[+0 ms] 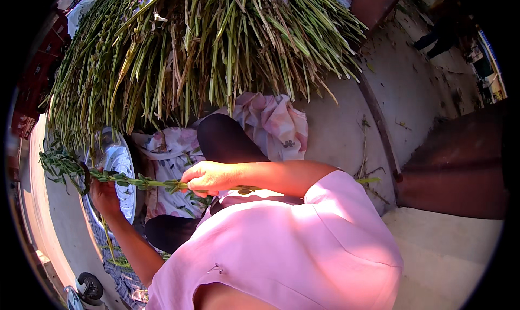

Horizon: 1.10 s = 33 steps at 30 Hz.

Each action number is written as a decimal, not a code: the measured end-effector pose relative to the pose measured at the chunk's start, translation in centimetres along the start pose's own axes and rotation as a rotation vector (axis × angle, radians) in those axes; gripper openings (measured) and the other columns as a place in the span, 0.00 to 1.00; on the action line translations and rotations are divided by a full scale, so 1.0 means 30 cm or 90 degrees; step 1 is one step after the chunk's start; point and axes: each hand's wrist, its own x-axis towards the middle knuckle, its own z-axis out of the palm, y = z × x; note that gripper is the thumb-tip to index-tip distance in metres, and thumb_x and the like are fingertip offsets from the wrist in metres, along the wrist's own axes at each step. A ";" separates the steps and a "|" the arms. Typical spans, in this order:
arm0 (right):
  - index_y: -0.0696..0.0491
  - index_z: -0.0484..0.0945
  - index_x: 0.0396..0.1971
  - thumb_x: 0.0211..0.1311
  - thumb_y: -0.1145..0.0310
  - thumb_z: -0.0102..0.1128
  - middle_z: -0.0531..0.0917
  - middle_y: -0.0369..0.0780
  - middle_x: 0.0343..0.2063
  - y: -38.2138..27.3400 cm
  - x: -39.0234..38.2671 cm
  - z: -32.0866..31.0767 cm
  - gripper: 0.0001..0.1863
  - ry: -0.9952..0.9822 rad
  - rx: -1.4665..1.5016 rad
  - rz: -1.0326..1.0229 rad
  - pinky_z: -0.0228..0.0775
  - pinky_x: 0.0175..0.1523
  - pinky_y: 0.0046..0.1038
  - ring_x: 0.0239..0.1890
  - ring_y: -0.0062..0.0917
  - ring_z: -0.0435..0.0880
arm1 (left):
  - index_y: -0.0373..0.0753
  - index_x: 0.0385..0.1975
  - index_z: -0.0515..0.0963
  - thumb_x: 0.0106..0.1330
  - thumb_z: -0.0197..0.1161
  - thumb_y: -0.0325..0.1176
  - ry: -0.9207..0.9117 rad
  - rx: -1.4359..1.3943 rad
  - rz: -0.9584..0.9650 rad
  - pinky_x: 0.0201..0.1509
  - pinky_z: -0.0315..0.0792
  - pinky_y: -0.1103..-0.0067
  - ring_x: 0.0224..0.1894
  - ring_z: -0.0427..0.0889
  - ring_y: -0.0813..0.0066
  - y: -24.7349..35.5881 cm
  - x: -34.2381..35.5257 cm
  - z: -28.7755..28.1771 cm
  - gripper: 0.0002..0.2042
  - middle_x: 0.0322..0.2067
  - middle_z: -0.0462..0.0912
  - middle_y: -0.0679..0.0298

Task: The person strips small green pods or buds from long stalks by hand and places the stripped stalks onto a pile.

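While the right hand point(208, 177) grips the podded green stalk point(146, 183), keep it steady where it crosses the metal basin point(120, 159), the left hand point(104, 195) beneath its leafy length too shaded to tell if closed.

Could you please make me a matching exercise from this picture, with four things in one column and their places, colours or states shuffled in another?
Column one
1. right hand
2. heap of cut stalks
3. basin
4. patterned cloth

Column two
A. crumpled, pale with pink patches
B. piled across the top of the picture
C. closed on a long green stalk
D. shiny and silver-coloured

Pairs: 1-C, 2-B, 3-D, 4-A
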 end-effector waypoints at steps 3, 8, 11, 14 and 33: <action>0.56 0.74 0.38 0.56 0.69 0.42 0.71 0.32 0.14 0.010 0.009 -0.001 0.13 -0.008 0.018 0.006 0.55 0.19 0.17 0.11 0.13 0.62 | 0.31 0.46 0.68 0.63 0.50 0.27 0.075 0.190 0.053 0.40 0.68 0.79 0.38 0.71 0.71 -0.030 0.009 -0.039 0.13 0.40 0.73 0.57; 0.57 0.73 0.39 0.57 0.69 0.42 0.70 0.32 0.14 0.001 0.040 0.022 0.14 -0.035 -0.008 0.039 0.56 0.20 0.17 0.12 0.13 0.61 | 0.35 0.34 0.71 0.63 0.52 0.30 0.148 0.040 0.041 0.25 0.64 0.86 0.25 0.70 0.80 0.003 -0.147 0.012 0.06 0.26 0.73 0.65; 0.57 0.74 0.39 0.58 0.70 0.42 0.69 0.31 0.13 -0.030 0.030 0.040 0.13 0.011 -0.019 0.118 0.56 0.19 0.17 0.14 0.13 0.62 | 0.39 0.30 0.71 0.65 0.52 0.32 0.234 0.058 0.060 0.16 0.56 0.88 0.15 0.62 0.87 -0.015 -0.185 0.099 0.05 0.18 0.69 0.71; 0.59 0.73 0.40 0.57 0.74 0.42 0.69 0.32 0.13 -0.005 0.026 0.042 0.13 0.061 0.025 0.128 0.51 0.17 0.14 0.12 0.11 0.60 | 0.40 0.19 0.69 0.64 0.50 0.31 0.276 0.264 0.032 0.16 0.57 0.86 0.13 0.64 0.86 -0.023 -0.189 0.109 0.10 0.13 0.69 0.70; 0.61 0.72 0.41 0.59 0.79 0.41 0.71 0.37 0.13 -0.025 0.020 0.070 0.12 0.067 -0.038 0.046 0.53 0.16 0.16 0.11 0.15 0.62 | 0.36 0.24 0.68 0.58 0.50 0.29 0.226 0.604 0.264 0.24 0.65 0.71 0.20 0.73 0.63 0.151 -0.266 0.105 0.05 0.19 0.71 0.57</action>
